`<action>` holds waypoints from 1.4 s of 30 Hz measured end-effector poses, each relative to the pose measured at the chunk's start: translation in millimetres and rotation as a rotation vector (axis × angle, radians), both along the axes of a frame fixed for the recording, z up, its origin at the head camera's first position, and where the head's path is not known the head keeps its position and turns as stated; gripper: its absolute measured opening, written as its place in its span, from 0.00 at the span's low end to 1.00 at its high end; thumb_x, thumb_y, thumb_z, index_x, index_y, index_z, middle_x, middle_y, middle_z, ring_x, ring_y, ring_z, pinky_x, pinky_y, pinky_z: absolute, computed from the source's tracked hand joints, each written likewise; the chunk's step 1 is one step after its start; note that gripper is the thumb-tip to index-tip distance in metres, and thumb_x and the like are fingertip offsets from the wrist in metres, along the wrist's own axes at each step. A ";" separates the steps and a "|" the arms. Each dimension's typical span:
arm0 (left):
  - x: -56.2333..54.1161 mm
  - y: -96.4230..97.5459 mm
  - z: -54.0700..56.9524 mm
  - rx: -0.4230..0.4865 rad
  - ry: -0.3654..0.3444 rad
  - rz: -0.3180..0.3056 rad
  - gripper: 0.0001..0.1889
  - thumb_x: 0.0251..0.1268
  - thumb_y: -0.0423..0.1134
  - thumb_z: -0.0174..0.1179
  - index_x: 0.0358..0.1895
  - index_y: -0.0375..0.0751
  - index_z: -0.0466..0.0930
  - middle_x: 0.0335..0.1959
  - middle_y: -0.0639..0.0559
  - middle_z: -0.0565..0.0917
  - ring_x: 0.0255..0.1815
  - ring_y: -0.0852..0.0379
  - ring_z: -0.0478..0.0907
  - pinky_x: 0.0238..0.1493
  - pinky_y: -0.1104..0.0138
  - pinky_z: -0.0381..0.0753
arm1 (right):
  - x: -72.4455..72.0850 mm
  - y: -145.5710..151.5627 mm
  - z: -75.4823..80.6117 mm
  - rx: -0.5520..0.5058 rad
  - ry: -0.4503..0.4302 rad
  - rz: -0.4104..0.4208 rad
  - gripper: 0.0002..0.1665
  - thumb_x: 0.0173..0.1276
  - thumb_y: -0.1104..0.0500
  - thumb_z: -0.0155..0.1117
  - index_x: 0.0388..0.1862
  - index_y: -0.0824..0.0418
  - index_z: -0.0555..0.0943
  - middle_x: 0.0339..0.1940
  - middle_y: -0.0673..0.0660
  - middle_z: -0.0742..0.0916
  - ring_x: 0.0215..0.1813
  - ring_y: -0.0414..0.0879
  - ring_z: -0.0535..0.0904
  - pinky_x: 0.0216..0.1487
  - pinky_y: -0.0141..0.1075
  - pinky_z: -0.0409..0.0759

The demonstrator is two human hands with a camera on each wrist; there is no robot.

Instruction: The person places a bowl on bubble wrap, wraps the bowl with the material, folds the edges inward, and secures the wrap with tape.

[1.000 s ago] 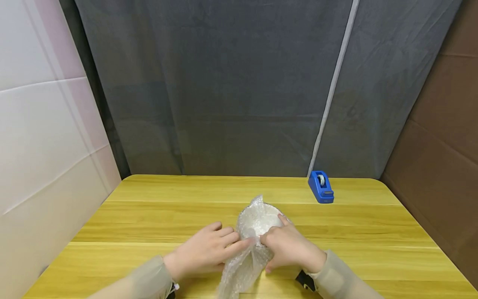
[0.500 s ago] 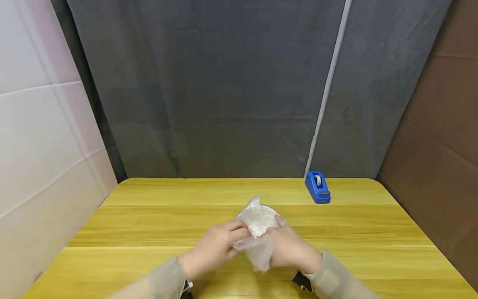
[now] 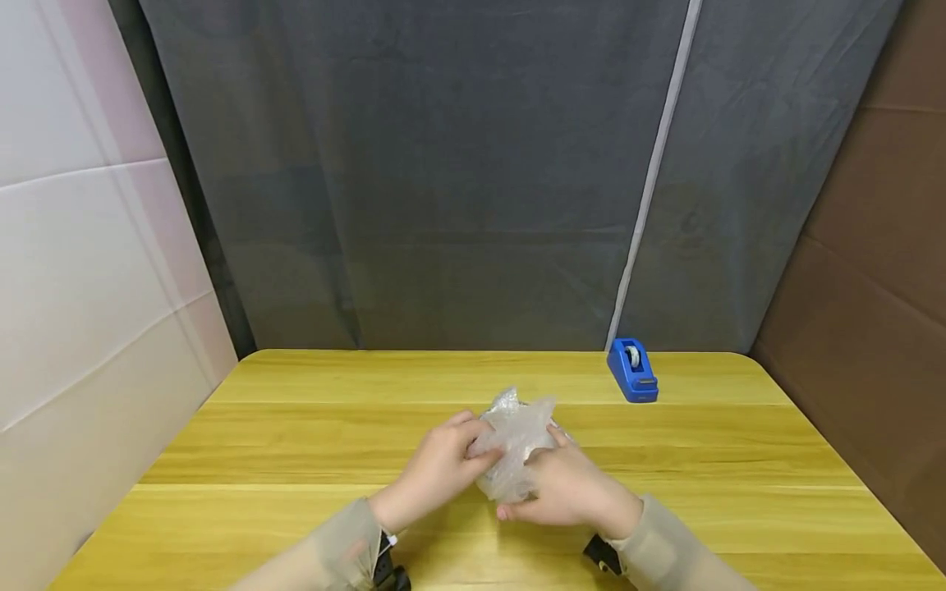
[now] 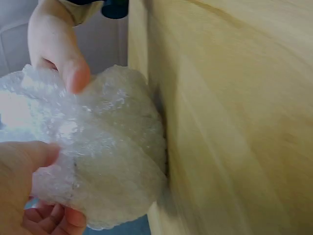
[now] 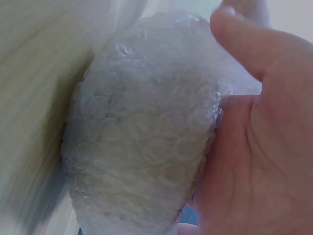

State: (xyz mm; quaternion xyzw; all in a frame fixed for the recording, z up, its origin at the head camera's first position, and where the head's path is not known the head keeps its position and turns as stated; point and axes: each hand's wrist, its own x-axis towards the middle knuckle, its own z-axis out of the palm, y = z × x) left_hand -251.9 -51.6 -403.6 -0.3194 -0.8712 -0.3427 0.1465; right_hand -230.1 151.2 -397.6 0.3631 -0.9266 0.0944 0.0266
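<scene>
A rounded, bowl-like object lies wrapped in clear bubble wrap (image 3: 517, 433) near the front middle of the table. My left hand (image 3: 439, 461) holds a folded-over flap from the left, thumb on top and fingers curled at its edge. From the right, my right hand (image 3: 576, 490) grips the bundle's side, with its thumb low at the front. In the left wrist view the bubble wrap (image 4: 117, 156) bulges around the object, close to the wooden surface. The wrapped side (image 5: 142, 122) fills the middle of the right wrist view. The object itself is mostly hidden.
A blue tape dispenser (image 3: 632, 371) with a roll of tape stands at the back right of the wooden table (image 3: 332, 419). Behind the table hangs a dark grey curtain (image 3: 458, 180). A white panel (image 3: 96, 246) flanks the left, a brown one (image 3: 872, 271) the right.
The loose tail of bubble wrap, which hung toward the front, now lies folded up over the object's top. My left hand moved inward with it; the right hand stayed at the right side.
</scene>
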 end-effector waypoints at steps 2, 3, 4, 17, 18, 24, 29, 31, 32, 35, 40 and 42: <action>-1.2 1.9 1.5 0.007 -0.035 0.030 0.10 0.58 0.40 0.69 0.36 0.47 0.75 0.27 0.61 0.73 0.24 0.65 0.68 0.23 0.73 0.72 | -1.2 0.0 0.2 0.008 -0.023 -0.013 0.34 0.64 0.33 0.59 0.64 0.49 0.78 0.65 0.52 0.77 0.71 0.53 0.66 0.72 0.61 0.48; -1.5 2.7 2.1 0.012 -0.052 0.043 0.12 0.57 0.40 0.69 0.37 0.46 0.74 0.25 0.61 0.72 0.23 0.66 0.67 0.21 0.73 0.71 | -2.0 0.3 0.4 0.010 -0.035 -0.015 0.33 0.66 0.34 0.57 0.64 0.49 0.78 0.66 0.52 0.77 0.71 0.54 0.65 0.72 0.61 0.47; -1.7 3.4 2.3 0.017 -0.066 0.054 0.14 0.56 0.39 0.70 0.37 0.45 0.72 0.23 0.61 0.71 0.21 0.66 0.65 0.19 0.73 0.69 | -2.9 0.8 0.7 0.008 -0.047 -0.010 0.32 0.67 0.34 0.56 0.64 0.49 0.78 0.66 0.53 0.77 0.71 0.54 0.65 0.72 0.62 0.47; 9.2 1.9 15.2 0.041 -0.122 0.031 0.13 0.48 0.33 0.66 0.25 0.45 0.68 0.17 0.62 0.68 0.18 0.68 0.63 0.17 0.75 0.64 | -9.9 2.6 10.6 0.020 -0.174 0.039 0.30 0.78 0.42 0.42 0.66 0.57 0.75 0.65 0.55 0.78 0.68 0.53 0.70 0.72 0.60 0.49; 10.2 -0.8 16.6 0.068 -0.168 0.006 0.12 0.49 0.32 0.66 0.26 0.44 0.68 0.19 0.61 0.70 0.19 0.68 0.65 0.19 0.74 0.67 | -10.5 1.7 9.9 0.008 -0.169 0.036 0.30 0.78 0.42 0.42 0.67 0.58 0.74 0.64 0.55 0.78 0.67 0.53 0.71 0.71 0.59 0.51; 16.2 -21.0 19.0 0.192 -0.416 -0.217 0.04 0.58 0.31 0.64 0.33 0.37 0.77 0.33 0.52 0.82 0.38 0.58 0.82 0.39 0.67 0.83 | -15.5 -1.7 0.8 -0.084 -0.106 0.030 0.25 0.75 0.43 0.49 0.60 0.55 0.79 0.58 0.52 0.83 0.61 0.49 0.76 0.66 0.55 0.63; 24.9 -31.1 16.4 0.034 -0.234 -0.306 0.10 0.65 0.33 0.59 0.46 0.43 0.86 0.48 0.52 0.85 0.48 0.59 0.80 0.50 0.64 0.81 | -18.4 -0.2 -7.6 -0.129 -0.012 0.047 0.20 0.73 0.43 0.54 0.54 0.51 0.84 0.54 0.49 0.85 0.60 0.48 0.76 0.65 0.54 0.66; 29.1 -31.8 15.7 -0.062 -0.123 -0.306 0.14 0.67 0.34 0.58 0.53 0.45 0.84 0.54 0.52 0.83 0.52 0.58 0.79 0.53 0.63 0.80 | -18.9 0.7 -9.5 -0.134 0.016 0.047 0.20 0.73 0.44 0.54 0.55 0.50 0.84 0.54 0.50 0.85 0.60 0.48 0.76 0.66 0.54 0.66; 31.3 -31.6 15.6 -0.113 -0.072 -0.304 0.15 0.68 0.35 0.58 0.56 0.45 0.82 0.56 0.51 0.81 0.54 0.57 0.79 0.55 0.62 0.79 | -19.0 0.9 -9.9 -0.127 0.028 0.044 0.20 0.73 0.44 0.53 0.53 0.50 0.84 0.51 0.49 0.86 0.58 0.48 0.78 0.65 0.54 0.67; 36.7 -28.4 15.1 -0.244 0.039 -0.281 0.19 0.69 0.40 0.58 0.62 0.42 0.77 0.61 0.46 0.77 0.62 0.51 0.74 0.62 0.56 0.73 | -18.3 1.1 -8.9 -0.113 0.047 0.035 0.19 0.75 0.47 0.50 0.53 0.50 0.85 0.50 0.50 0.86 0.57 0.48 0.79 0.64 0.56 0.68; 44.8 -20.1 11.2 -0.443 0.225 -0.181 0.27 0.67 0.48 0.59 0.65 0.38 0.73 0.64 0.43 0.74 0.64 0.49 0.72 0.63 0.55 0.72 | -15.5 -1.7 -4.9 -0.104 0.014 0.008 0.22 0.78 0.49 0.43 0.57 0.49 0.82 0.55 0.50 0.85 0.62 0.50 0.76 0.65 0.57 0.65; 47.6 -16.4 8.2 -0.525 0.306 -0.132 0.29 0.65 0.51 0.60 0.65 0.38 0.73 0.63 0.43 0.75 0.64 0.50 0.72 0.63 0.55 0.71 | -14.2 -3.0 -3.5 -0.095 -0.009 -0.006 0.23 0.78 0.49 0.40 0.58 0.50 0.82 0.55 0.49 0.85 0.63 0.51 0.75 0.66 0.56 0.64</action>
